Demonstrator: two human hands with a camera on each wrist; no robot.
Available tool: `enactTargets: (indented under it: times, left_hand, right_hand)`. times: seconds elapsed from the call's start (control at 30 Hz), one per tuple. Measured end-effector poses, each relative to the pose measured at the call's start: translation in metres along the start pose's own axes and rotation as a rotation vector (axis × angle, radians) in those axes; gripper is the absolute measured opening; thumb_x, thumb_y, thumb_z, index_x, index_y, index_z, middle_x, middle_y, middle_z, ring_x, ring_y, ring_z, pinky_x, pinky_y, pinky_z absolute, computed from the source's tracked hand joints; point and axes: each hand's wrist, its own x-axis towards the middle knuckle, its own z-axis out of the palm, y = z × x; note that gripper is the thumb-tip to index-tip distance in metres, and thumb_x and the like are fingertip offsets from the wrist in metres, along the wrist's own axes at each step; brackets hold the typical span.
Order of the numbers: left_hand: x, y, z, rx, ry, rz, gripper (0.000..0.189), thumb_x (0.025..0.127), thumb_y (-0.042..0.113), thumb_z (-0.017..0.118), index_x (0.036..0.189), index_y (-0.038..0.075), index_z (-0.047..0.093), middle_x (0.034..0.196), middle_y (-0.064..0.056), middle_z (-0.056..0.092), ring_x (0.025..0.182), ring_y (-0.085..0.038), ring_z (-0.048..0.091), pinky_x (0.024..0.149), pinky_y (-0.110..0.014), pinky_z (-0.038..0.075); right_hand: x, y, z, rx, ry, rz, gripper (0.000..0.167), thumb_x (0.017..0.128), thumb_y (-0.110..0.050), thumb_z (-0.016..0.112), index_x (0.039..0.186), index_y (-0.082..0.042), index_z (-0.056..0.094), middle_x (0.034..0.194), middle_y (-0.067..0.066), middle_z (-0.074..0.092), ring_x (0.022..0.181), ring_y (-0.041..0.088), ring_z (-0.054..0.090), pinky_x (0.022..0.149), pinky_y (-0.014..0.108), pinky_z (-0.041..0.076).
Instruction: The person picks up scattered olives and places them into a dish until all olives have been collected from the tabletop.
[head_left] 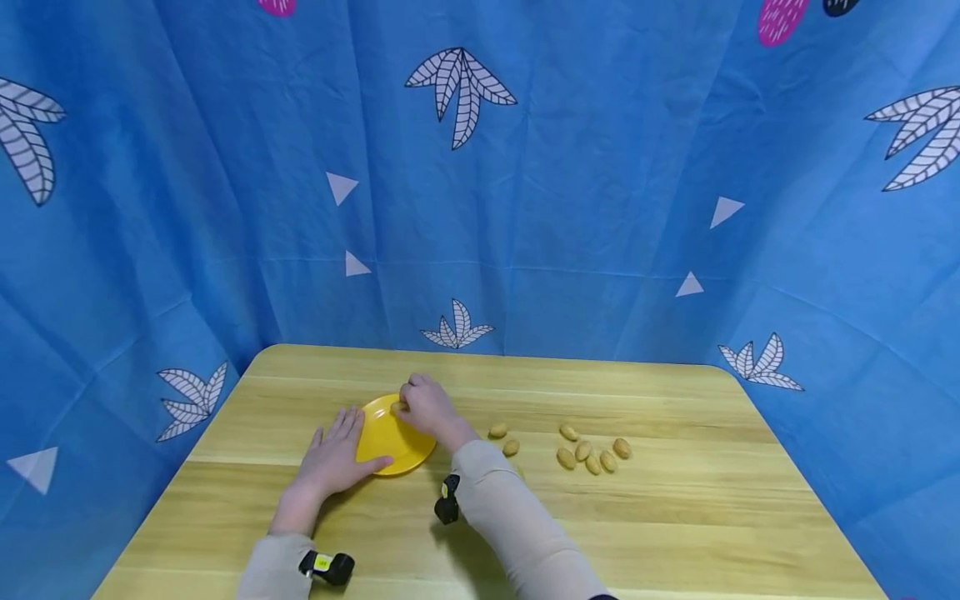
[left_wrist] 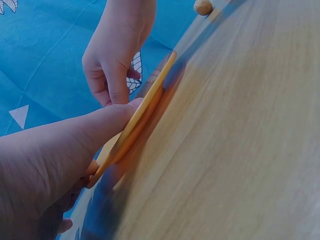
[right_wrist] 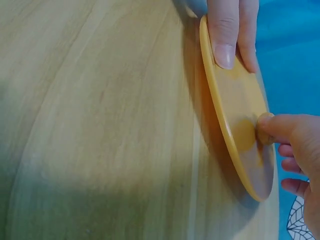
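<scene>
A round yellow plate lies on the wooden table. My left hand rests at its left side with the fingers spread and straight. In the left wrist view, the left thumb lies over the plate's rim. Over the far part of the plate, my right hand pinches a tan walnut between thumb and fingers. The right wrist view shows this walnut right at the plate's surface, partly covered by the fingertips.
Two walnuts, one of them this near walnut, lie just right of my right wrist. Farther right sits a loose group of several more, among them a walnut. A yellow-green sliver shows behind my right forearm. A blue patterned curtain surrounds the table.
</scene>
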Motion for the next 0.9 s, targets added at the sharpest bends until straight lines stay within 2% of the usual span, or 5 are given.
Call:
enactTargets:
  times: [0.4,0.67,0.9]
  left_hand:
    - [0.000,0.002,0.000,-0.001,-0.002,0.004,0.105,0.085,0.071,0.053,0.152,-0.004,0.022,0.160,-0.025,0.018,0.149,-0.043,0.014,0.115,-0.070,0.011]
    - [0.000,-0.001,0.002,-0.007,-0.003,0.007,0.106,0.085,0.071,0.052,0.152,-0.005,0.021,0.161,-0.024,0.017,0.150,-0.043,0.012,0.115,-0.070,0.010]
    - [0.000,-0.001,0.002,-0.014,-0.003,0.009,0.106,0.085,0.072,0.052,0.152,-0.005,0.021,0.161,-0.025,0.016,0.150,-0.043,0.012,0.115,-0.070,0.010]
  right_hand:
    - [-0.004,0.002,0.003,0.034,-0.035,0.041,0.024,0.092,-0.038,0.067,0.099,-0.015,0.067,0.093,-0.002,0.054,0.086,0.014,0.046,0.077,0.025,0.044]
    - [-0.005,0.002,0.002,0.049,-0.066,0.061,0.035,0.091,-0.038,0.067,0.119,-0.016,0.064,0.111,0.001,0.059,0.100,0.017,0.051,0.091,0.032,0.049]
    - [-0.011,0.008,-0.003,0.061,-0.050,0.041,0.039,0.090,-0.039,0.068,0.121,-0.015,0.063,0.115,0.003,0.060,0.104,0.018,0.053,0.093,0.034,0.049]
